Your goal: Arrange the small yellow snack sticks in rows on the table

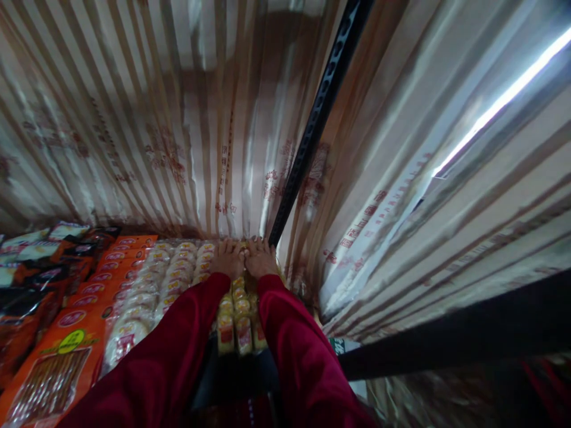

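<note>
Both my arms, in dark red sleeves, reach to the back of a display of packaged food. My left hand lies palm down at the far end of the rows, fingers stretched out. Beside it my right hand rests the same way, its thumb close to the left one. Beneath and in front of them stand narrow rows of small yellow wrapped packs; the far packs are partly hidden by my hands. Just left of my left hand run rows of round white packs in clear wrap.
Orange bags with a clear window lie further left, with black and orange bags beyond. A pleated printed curtain hangs behind. A dark perforated post rises by my right hand; a dark beam crosses the right.
</note>
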### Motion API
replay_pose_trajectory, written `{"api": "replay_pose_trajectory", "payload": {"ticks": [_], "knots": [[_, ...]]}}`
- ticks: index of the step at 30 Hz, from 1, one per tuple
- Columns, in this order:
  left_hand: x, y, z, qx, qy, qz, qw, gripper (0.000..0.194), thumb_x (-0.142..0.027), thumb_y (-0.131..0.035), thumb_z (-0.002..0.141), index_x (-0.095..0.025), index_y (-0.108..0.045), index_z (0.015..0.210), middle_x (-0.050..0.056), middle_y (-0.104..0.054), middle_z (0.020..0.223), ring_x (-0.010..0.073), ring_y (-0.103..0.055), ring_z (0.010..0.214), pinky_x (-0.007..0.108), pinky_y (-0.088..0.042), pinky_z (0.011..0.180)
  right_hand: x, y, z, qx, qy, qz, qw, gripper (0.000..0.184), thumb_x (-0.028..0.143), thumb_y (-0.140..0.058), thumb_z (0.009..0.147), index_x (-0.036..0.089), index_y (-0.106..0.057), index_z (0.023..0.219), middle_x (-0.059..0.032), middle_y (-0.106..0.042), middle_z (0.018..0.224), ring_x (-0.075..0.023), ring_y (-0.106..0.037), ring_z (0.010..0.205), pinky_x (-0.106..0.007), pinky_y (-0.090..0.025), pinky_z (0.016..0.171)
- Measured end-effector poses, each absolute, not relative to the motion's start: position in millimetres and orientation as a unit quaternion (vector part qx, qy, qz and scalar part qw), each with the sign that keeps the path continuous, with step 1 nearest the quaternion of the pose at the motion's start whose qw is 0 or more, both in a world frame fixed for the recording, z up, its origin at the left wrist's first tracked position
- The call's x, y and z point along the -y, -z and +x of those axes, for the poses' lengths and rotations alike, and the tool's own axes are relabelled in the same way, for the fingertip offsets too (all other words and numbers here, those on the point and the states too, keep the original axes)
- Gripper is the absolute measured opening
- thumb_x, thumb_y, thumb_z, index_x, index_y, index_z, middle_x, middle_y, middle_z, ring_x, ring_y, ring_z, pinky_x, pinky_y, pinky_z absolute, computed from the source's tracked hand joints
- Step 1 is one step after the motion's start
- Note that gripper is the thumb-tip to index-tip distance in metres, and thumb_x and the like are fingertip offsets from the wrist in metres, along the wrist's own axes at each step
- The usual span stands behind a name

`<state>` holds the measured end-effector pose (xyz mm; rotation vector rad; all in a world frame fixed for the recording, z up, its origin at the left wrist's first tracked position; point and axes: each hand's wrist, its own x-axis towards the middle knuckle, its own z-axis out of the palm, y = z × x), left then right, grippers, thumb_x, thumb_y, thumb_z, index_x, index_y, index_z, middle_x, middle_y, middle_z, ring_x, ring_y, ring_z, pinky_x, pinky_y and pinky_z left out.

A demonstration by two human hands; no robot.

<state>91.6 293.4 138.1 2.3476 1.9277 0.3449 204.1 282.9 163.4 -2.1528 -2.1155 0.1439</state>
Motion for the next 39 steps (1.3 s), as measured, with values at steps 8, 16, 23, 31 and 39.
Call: {"api": "replay_pose_trajectory", "payload": {"ticks": [8, 16, 23, 31, 39], "knots": [[-255, -141, 102, -0.621, -0.125, 0.771, 0.059, 0.049, -0.037, -0.025, 0.089, -0.025, -0.039, 0.135, 0.004, -0.028, 0.146, 0.0241, -0.018, 0.136, 0.048, -0.017, 0.109, -252, -164, 211, 0.669, -0.057, -0.74, 0.038, 0.05, 0.039, -0.023, 0.091, 0.029, -0.029, 0.139, -0.0017, -0.021, 0.149, -0.0272, -0.011, 0.136, -0.047, -0.009, 0.106], [-250, -135, 102, -0.61, -0.088, 0.785, 0.068, 0.05, -0.037, -0.023, 0.09, -0.024, -0.037, 0.136, 0.007, -0.026, 0.147, 0.0237, -0.017, 0.137, 0.047, -0.017, 0.108, -250, -151, 211, 0.66, -0.088, -0.745, 0.041, 0.052, 0.039, -0.019, 0.091, 0.026, -0.025, 0.141, -0.0001, -0.019, 0.149, -0.0243, -0.008, 0.137, -0.044, -0.011, 0.107], [-248, -131, 103, -0.607, -0.086, 0.787, 0.07, 0.05, -0.037, -0.023, 0.09, -0.024, -0.034, 0.137, 0.006, -0.025, 0.147, 0.0233, -0.017, 0.137, 0.047, -0.017, 0.108, -248, -148, 209, 0.666, -0.084, -0.739, 0.049, 0.052, 0.038, -0.019, 0.091, 0.024, -0.025, 0.141, -0.0006, -0.021, 0.149, -0.0235, -0.008, 0.137, -0.044, -0.01, 0.108], [-230, -164, 103, -0.606, -0.082, 0.786, 0.092, 0.053, -0.038, -0.021, 0.09, -0.022, -0.027, 0.14, 0.007, -0.018, 0.149, 0.0226, -0.009, 0.138, 0.048, -0.012, 0.11, -229, -167, 210, 0.613, -0.034, -0.779, 0.126, 0.049, 0.039, -0.023, 0.091, 0.027, -0.035, 0.136, -0.003, -0.025, 0.147, -0.0229, -0.012, 0.137, -0.041, -0.011, 0.108], [-178, -157, 117, -0.579, -0.085, 0.803, 0.111, 0.053, -0.038, -0.025, 0.088, -0.026, -0.028, 0.14, 0.003, -0.018, 0.149, 0.0221, -0.008, 0.138, 0.048, -0.011, 0.11, -183, -159, 218, 0.558, -0.035, -0.817, 0.139, 0.05, 0.036, -0.021, 0.091, 0.023, -0.035, 0.137, -0.0086, -0.03, 0.145, -0.024, -0.018, 0.136, -0.042, -0.022, 0.104]]}}
